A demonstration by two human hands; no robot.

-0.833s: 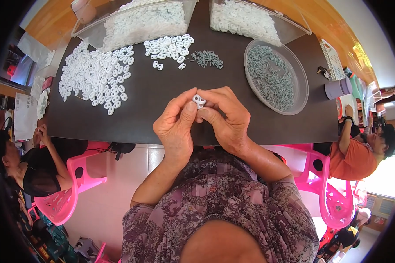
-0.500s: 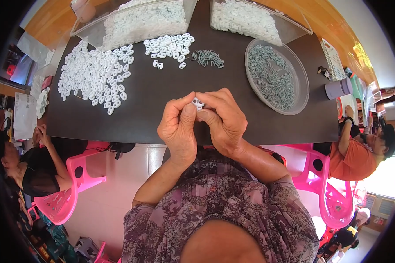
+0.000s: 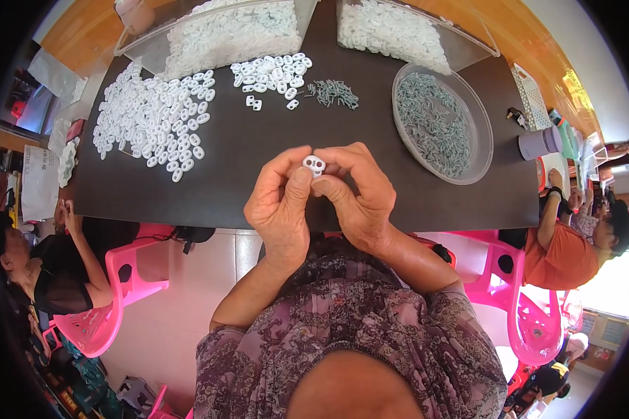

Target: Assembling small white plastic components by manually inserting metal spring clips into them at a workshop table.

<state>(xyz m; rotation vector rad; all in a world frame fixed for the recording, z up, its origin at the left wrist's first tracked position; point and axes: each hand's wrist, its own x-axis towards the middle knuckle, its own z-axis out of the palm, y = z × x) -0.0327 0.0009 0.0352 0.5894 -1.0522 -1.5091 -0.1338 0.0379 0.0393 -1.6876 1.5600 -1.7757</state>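
Observation:
Above the table's near edge, both hands meet around a small white plastic piece with two holes (image 3: 314, 165). My left hand (image 3: 281, 202) pinches its left side between thumb and fingers. My right hand (image 3: 360, 199) grips it from the right, thumb tip low on the piece and fingers curled behind. The two holes face up toward me; its underside is hidden by the fingers. Beyond the hands lie a small heap of similar white pieces (image 3: 276, 73) and a little pile of thin grey-green pieces (image 3: 333, 93), too small to tell whether springs or screws.
A large spread of white two-holed pieces (image 3: 150, 119) covers the left of the dark table (image 3: 258, 140). Two clear bins (image 3: 297, 35) of white pieces stand at the back. A round clear tray (image 3: 488, 133) holds many grey-green pieces. A lilac cup (image 3: 538, 142) is at right. People sit both sides.
My left hand has shifted slightly left and its fingers have opened a little, so more of the white piece shows. The hold on the piece continues.

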